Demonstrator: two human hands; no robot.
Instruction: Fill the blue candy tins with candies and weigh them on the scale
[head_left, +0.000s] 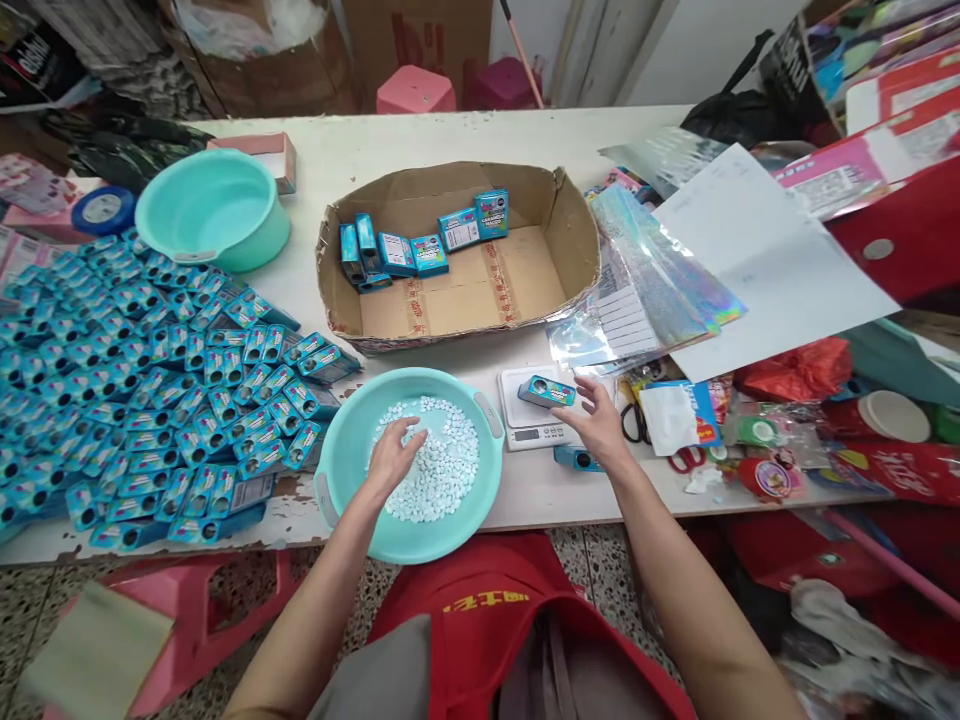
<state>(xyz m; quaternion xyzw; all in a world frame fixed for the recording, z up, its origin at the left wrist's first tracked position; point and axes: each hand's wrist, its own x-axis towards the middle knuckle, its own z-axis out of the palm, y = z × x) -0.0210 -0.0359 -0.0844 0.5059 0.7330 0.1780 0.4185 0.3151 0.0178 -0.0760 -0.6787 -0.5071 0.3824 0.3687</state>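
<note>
My left hand (391, 458) reaches into a teal basin (352, 430) that holds a heap of small white tablets (442, 460); its fingers curl down onto them. My right hand (600, 425) hovers with spread fingers just right of a small blue box (547, 392) lying on a white digital scale (529, 418). Another blue box (576, 459) lies under that wrist. A big pile of the same blue boxes (150, 390) covers the table to the left.
A shallow cardboard tray (570, 240) behind the basin holds several blue boxes (420, 245). A second teal basin (214, 210) sits at back left. Holographic sheets (660, 280), white paper (757, 260), scissors and clutter fill the right side. Pink stools stand below.
</note>
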